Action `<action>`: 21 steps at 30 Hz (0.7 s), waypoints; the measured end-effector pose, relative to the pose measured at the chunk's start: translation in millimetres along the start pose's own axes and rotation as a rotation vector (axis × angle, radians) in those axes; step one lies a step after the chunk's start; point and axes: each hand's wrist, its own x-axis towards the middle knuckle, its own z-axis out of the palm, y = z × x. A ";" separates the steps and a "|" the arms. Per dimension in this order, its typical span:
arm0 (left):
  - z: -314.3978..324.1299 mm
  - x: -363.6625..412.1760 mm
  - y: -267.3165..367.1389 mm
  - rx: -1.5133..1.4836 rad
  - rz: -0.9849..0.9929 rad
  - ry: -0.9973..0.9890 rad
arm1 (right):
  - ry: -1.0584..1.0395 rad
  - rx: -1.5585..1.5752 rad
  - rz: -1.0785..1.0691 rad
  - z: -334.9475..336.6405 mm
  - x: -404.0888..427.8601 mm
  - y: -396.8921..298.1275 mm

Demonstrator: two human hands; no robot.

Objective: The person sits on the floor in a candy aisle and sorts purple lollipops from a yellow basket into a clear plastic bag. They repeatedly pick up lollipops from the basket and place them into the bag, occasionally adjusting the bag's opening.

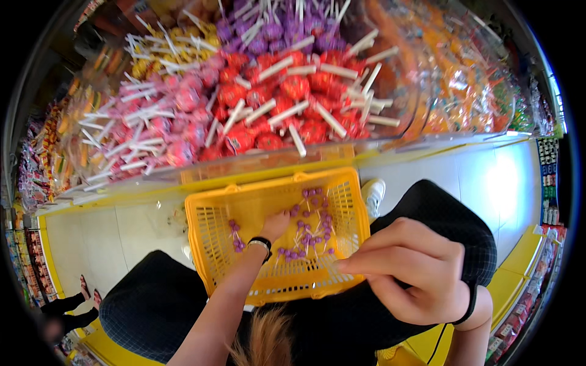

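A yellow plastic shopping basket (279, 296) sits in front of my body, between my knees. Purple-wrapped lollipops (313, 235) with white sticks lie in it, mostly along the right side, and a smaller purple group (236, 238) is at the left. My left hand (276, 225) reaches down inside, its fingertips at the edge of the purple candies; whether it grips one is not clear. Raised close to the camera, my right hand (407, 272) covers the basket's lower right corner. Its fingers are bent and the fingertips closed together, with nothing visible between them.
Beyond the basket, a clear-walled display bin holds red lollipops (293, 98), pink ones (160, 119), yellow ones (178, 43) and purple ones (279, 29). Orange bagged sweets (458, 87) fill the right side. Another person's feet (90, 292) show at lower left. Yellow-edged shelves (512, 279) stand at right.
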 end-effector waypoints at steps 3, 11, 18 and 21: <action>-44.2 -13.0 24.9 -0.019 0.114 0.045 | -0.041 -0.002 0.039 -2.4 0.4 1.7; -268.7 -103.6 99.3 -0.008 0.481 -0.012 | -0.154 -0.148 0.014 37.7 -12.2 19.9; -376.2 -169.8 130.2 0.071 0.354 0.052 | -0.256 0.018 0.157 75.0 -13.3 23.6; -381.1 -177.7 127.5 0.031 0.350 0.125 | -0.066 0.176 0.067 83.1 -4.2 10.5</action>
